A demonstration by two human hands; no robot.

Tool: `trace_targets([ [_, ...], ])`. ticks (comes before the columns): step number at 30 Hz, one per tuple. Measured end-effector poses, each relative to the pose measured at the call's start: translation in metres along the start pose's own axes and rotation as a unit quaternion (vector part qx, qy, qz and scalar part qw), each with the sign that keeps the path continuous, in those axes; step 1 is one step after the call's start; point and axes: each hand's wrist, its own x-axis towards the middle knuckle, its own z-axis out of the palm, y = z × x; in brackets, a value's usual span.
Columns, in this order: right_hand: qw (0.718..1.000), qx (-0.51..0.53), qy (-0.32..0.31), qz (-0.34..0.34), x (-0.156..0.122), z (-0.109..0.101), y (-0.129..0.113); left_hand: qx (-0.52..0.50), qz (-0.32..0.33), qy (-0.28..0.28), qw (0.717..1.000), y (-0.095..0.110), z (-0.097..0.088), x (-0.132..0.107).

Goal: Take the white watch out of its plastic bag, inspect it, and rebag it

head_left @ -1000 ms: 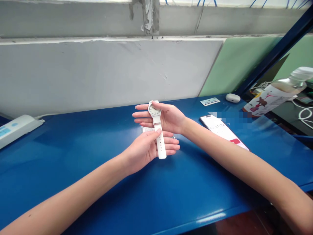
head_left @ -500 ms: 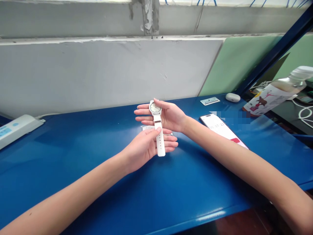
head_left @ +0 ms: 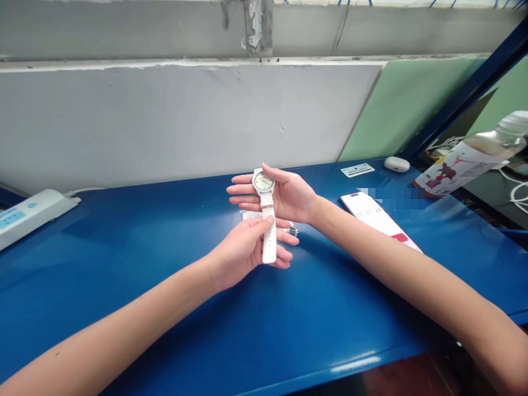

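A white wristwatch (head_left: 264,181) with a round, pale dial lies stretched out across both palms. My left hand (head_left: 241,250) grips its lower strap, the thumb on top and the fingers underneath, partly spread. The strap's holed end hangs past those fingers. At the watch head, my right hand (head_left: 295,195) supports the case palm up, with its thumb at the dial's edge and its fingers stretched behind. Beneath the hands, partly hidden, lie a small clear packet (head_left: 248,215) and a shiny metal item (head_left: 293,229) whose kind I cannot make out.
On the blue table (head_left: 198,330) a phone (head_left: 379,220) showing a timer lies right of my right forearm. Behind it are a card (head_left: 357,170) and a white earbud case (head_left: 396,164). A bottle (head_left: 470,157) stands at right, a white power strip (head_left: 37,217) at left.
The left fingers have shifted slightly under the strap, the lower ones drawn down and in. More of the shiny item shows. The view has shifted a little; both hands still hold the watch.
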Motion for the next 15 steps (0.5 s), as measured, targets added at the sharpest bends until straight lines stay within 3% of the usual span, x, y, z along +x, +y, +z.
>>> trace_targets([
  [9,1.0,0.013,0.001,-0.004,-0.002,0.0047,0.0,-0.089,0.043,-0.098,0.99,-0.001,-0.0022,0.0008],
  [12,1.0,0.02,-0.011,-0.005,-0.0021,0.0068,-0.0006,-0.075,0.034,-0.084,0.993,-0.002,-0.0036,0.0015],
  [15,1.0,0.018,-0.013,0.001,-0.0022,0.0073,-0.001,-0.049,0.03,-0.035,0.998,-0.003,-0.0029,0.0019],
])
